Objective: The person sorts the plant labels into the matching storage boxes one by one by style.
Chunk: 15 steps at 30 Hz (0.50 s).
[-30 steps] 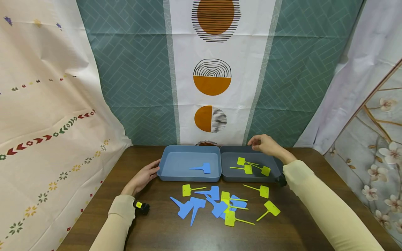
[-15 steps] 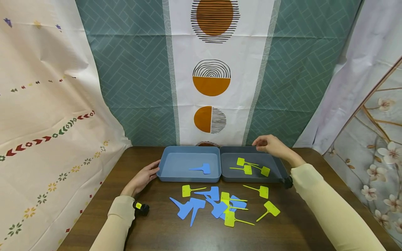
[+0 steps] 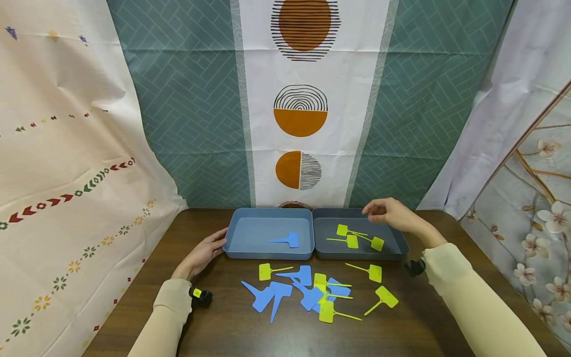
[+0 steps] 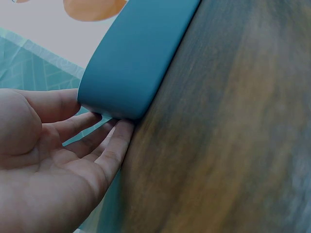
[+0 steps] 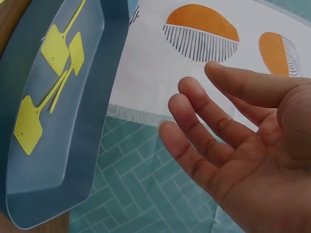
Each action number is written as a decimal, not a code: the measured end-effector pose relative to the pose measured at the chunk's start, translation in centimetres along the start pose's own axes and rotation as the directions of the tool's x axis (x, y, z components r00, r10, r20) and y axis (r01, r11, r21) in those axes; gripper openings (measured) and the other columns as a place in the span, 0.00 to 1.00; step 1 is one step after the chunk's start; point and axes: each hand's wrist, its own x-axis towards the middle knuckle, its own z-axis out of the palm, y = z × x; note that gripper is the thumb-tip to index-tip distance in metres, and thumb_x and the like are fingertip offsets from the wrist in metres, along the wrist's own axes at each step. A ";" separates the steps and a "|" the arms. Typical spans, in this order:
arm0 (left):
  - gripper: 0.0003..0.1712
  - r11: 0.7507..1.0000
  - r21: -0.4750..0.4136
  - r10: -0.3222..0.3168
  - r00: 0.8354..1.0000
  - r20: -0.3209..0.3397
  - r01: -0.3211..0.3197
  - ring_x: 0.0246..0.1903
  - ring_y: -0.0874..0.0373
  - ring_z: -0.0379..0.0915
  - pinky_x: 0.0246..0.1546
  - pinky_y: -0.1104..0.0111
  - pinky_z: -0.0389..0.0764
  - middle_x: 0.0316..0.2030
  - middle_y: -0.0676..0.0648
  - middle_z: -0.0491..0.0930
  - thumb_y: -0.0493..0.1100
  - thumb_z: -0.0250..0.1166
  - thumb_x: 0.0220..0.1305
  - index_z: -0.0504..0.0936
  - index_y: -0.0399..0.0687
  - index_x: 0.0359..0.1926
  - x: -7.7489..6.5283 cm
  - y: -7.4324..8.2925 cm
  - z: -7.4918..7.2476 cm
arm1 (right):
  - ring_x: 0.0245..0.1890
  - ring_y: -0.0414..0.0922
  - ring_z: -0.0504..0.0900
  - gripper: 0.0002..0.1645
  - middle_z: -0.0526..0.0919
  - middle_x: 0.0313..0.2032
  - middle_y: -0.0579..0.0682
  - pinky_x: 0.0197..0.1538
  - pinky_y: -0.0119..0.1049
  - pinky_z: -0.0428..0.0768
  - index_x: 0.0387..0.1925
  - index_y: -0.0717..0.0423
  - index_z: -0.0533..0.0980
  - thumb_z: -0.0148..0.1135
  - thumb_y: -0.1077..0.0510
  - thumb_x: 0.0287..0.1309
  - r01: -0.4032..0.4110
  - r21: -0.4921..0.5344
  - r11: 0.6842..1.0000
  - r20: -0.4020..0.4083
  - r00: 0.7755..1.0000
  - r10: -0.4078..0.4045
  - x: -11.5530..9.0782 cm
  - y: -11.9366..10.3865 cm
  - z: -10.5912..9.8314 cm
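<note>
Mid-frame, your trays (image 3: 254,235) hold three yellow tags (image 3: 352,241) and one blue tag (image 3: 293,240); loose tags (image 3: 375,272) remain lower-centre. Your right hand (image 3: 393,215) is relaxed, empty; your left hand (image 3: 203,254) touches a tray, fingers extended.

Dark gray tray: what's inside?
The dark gray tray holds three yellow tags. What's directly under them is covered; in the head view, the right hand hides part of the back-right area.
</note>
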 end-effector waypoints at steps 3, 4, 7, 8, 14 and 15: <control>0.34 1.000 -0.003 0.004 1.000 0.003 -0.004 0.79 0.36 0.42 0.78 0.42 0.48 0.81 0.31 0.42 0.38 0.42 0.86 0.41 0.36 0.83 0.0 0.0 0.0 | 0.39 0.48 0.80 0.13 0.84 0.41 0.53 0.42 0.41 0.82 0.53 0.64 0.81 0.63 0.63 0.71 0.010 0.017 1.000 0.013 1.000 -0.011 -0.4 -0.1 0.0; 0.34 1.000 -0.003 0.004 1.000 0.003 -0.004 0.79 0.36 0.42 0.78 0.43 0.48 0.81 0.32 0.42 0.38 0.42 0.86 0.41 0.36 0.83 0.0 0.0 0.0 | 0.39 0.48 0.80 0.12 0.83 0.40 0.54 0.42 0.41 0.82 0.53 0.64 0.81 0.63 0.63 0.71 0.014 0.017 1.000 0.016 1.000 -0.014 -0.6 -0.1 0.1; 0.34 1.000 -0.001 0.006 1.000 0.004 -0.006 0.79 0.36 0.42 0.78 0.43 0.48 0.81 0.32 0.42 0.38 0.41 0.86 0.41 0.36 0.83 0.0 -0.1 0.1 | 0.40 0.48 0.80 0.13 0.83 0.41 0.54 0.44 0.43 0.83 0.54 0.64 0.80 0.62 0.64 0.72 0.021 0.036 0.999 0.033 0.999 -0.023 -0.9 0.0 0.2; 0.34 1.000 0.001 0.002 1.000 0.001 -0.002 0.79 0.37 0.42 0.78 0.43 0.48 0.81 0.32 0.42 0.38 0.41 0.86 0.42 0.36 0.83 0.0 -0.1 0.1 | 0.41 0.48 0.81 0.13 0.83 0.42 0.54 0.45 0.44 0.84 0.54 0.64 0.80 0.62 0.64 0.72 0.018 0.041 0.999 0.037 0.999 -0.020 -1.0 0.1 0.2; 0.34 1.000 0.022 -0.011 1.000 -0.003 0.011 0.79 0.37 0.43 0.78 0.44 0.49 0.81 0.33 0.42 0.38 0.41 0.86 0.42 0.37 0.83 0.1 0.0 0.1 | 0.44 0.48 0.82 0.14 0.83 0.44 0.53 0.50 0.42 0.85 0.56 0.64 0.80 0.62 0.63 0.72 0.003 0.071 0.997 0.094 0.996 -0.010 -1.6 0.6 0.4; 0.34 1.000 0.020 -0.008 1.000 0.002 0.008 0.79 0.37 0.43 0.78 0.43 0.49 0.82 0.33 0.42 0.39 0.41 0.86 0.41 0.37 0.83 0.1 0.0 0.1 | 0.45 0.49 0.82 0.15 0.83 0.44 0.53 0.50 0.42 0.85 0.56 0.64 0.79 0.62 0.63 0.72 0.007 0.075 0.997 0.111 0.994 -0.015 -1.8 0.7 0.5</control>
